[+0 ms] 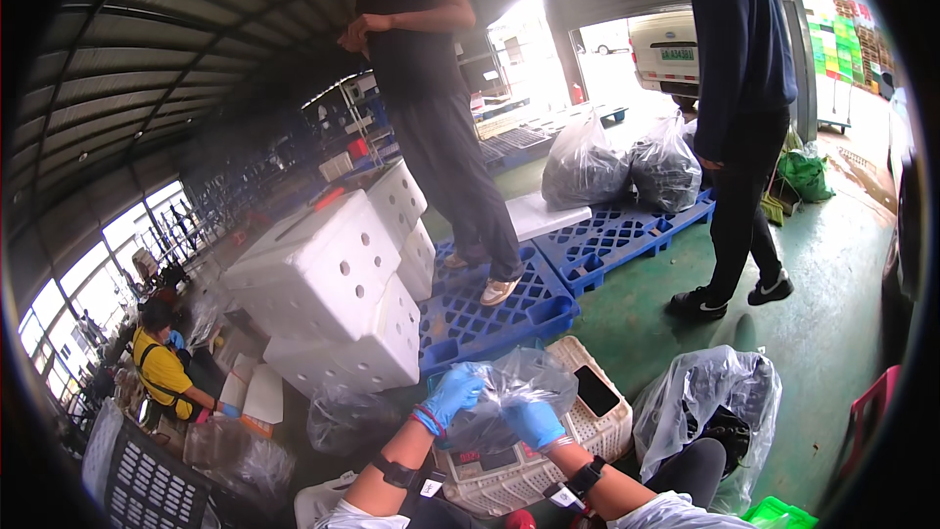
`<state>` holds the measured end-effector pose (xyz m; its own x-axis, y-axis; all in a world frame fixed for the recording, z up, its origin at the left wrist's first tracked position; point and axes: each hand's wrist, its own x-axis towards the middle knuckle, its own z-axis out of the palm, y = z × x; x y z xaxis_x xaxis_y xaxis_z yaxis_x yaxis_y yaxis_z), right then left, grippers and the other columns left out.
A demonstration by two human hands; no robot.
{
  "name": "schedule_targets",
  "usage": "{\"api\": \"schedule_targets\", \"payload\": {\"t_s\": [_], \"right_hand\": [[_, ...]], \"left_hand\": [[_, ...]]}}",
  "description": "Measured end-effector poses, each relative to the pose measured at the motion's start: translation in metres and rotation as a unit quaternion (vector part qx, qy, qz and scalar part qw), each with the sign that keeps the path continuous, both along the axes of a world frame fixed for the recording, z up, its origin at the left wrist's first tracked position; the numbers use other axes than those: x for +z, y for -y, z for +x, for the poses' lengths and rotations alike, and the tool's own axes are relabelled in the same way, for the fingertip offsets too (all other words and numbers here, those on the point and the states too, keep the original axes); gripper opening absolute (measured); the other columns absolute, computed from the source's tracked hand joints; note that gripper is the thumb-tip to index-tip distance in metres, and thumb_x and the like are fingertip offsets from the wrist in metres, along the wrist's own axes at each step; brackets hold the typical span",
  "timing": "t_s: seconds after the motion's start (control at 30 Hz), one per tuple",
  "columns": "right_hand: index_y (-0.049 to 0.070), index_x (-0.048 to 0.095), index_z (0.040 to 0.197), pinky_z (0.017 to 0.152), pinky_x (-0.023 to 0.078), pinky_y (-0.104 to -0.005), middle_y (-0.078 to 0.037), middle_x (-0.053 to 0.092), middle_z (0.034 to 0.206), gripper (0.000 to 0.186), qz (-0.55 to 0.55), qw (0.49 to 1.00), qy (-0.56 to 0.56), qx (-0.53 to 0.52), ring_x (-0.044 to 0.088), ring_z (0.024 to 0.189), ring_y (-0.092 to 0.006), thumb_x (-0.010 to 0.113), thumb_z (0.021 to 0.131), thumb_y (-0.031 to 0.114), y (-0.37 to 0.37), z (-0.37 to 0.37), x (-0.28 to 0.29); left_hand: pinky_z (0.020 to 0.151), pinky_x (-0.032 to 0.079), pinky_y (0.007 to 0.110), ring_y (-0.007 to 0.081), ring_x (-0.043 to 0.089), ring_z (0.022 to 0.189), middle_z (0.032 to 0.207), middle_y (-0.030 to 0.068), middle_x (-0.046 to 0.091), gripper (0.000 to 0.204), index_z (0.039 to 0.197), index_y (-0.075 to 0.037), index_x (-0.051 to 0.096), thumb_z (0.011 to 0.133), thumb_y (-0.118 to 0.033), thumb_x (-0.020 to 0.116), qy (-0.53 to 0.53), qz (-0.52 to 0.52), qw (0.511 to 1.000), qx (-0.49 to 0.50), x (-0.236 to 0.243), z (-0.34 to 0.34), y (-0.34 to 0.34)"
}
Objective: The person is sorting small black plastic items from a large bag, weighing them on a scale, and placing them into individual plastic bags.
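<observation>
My left hand (455, 398), in a blue glove, pinches the gathered part of a clear plastic bag (537, 379). My right hand (534, 422), gloved alike, grips the same bag a little lower and to the right. The bag looks puffed out ahead of both hands; what is inside, if anything, I cannot make out. Below it is a scale (487, 458) with a red lit display, partly covered by the bag. The scale rests on a cream plastic crate (615, 439). A black phone (596, 391) lies on the crate, right of the bag.
White foam boxes (323, 255) stand stacked at the left. Blue pallets (548, 309) lie ahead, with filled bags (587, 167) on them. A person (421, 69) stands on one pallet, another (749, 88) at right. An open clear bag (720, 392) sits beside my right knee.
</observation>
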<state>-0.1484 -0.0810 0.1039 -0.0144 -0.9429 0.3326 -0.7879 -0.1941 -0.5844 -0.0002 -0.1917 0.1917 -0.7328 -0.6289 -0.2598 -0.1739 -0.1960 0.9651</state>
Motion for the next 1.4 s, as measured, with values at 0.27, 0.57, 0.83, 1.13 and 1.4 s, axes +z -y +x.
{"api": "schedule_targets", "payload": {"t_s": [0.27,0.57,0.83,1.13,1.4], "right_hand": [[0.003,0.059,0.069,0.069,0.044,-0.0379,-0.012,0.054,0.078,0.015,-0.132,0.984,0.089,-0.073,0.053,0.074,-0.0289,0.067,0.075,0.016,-0.104,-0.055,0.0],[0.003,0.044,0.134,0.083,0.051,-0.0305,-0.01,0.063,0.11,0.047,0.075,0.716,0.687,0.098,0.062,0.089,-0.0165,0.049,0.087,-0.004,-0.045,-0.047,0.039],[0.011,0.053,0.11,0.063,0.048,-0.0387,-0.015,0.062,0.089,0.041,-0.121,0.97,0.211,0.016,0.058,0.069,-0.0339,0.07,0.075,0.024,0.028,0.021,-0.018],[0.006,0.064,0.089,0.066,0.042,-0.0238,0.003,0.057,0.077,0.022,0.114,0.859,0.498,-0.013,0.05,0.07,-0.0068,0.061,0.087,0.028,-0.052,-0.035,0.022],[0.002,0.056,0.083,0.061,0.039,-0.0214,0.004,0.052,0.075,0.012,0.066,0.869,0.422,0.249,0.045,0.067,-0.005,0.061,0.088,0.011,-0.031,0.111,0.143]], "left_hand": [[0.051,0.041,0.033,0.0175,0.051,0.043,0.042,0.0047,0.051,0.065,0.05,-0.004,0.06,0.09,-0.054,0.048,0.2,-0.345,0.884,0.243,-0.051,0.014,0.07],[0.072,0.05,0.029,0.0185,0.064,0.08,0.089,0.0089,0.065,0.027,0.109,0.001,0.061,0.092,-0.014,0.047,0.095,-0.011,0.98,-0.177,0.008,0.039,-0.017],[0.061,0.048,0.028,0.0129,0.059,0.066,0.069,0.0049,0.061,0.006,0.081,-0.005,0.063,0.075,-0.002,0.063,-0.029,-0.436,0.872,0.221,-0.078,0.007,-0.016],[0.085,0.047,0.035,0.0287,0.059,0.094,0.102,0.0116,0.061,0.029,0.096,-0.009,0.063,0.068,-0.003,0.063,0.083,-0.533,0.833,0.122,-0.098,0.01,0.02],[0.069,0.047,0.038,0.0286,0.061,0.074,0.083,0.0096,0.063,0.015,0.087,-0.01,0.061,0.077,-0.021,0.06,0.015,-0.603,0.754,0.258,-0.022,0.075,-0.074]]}}
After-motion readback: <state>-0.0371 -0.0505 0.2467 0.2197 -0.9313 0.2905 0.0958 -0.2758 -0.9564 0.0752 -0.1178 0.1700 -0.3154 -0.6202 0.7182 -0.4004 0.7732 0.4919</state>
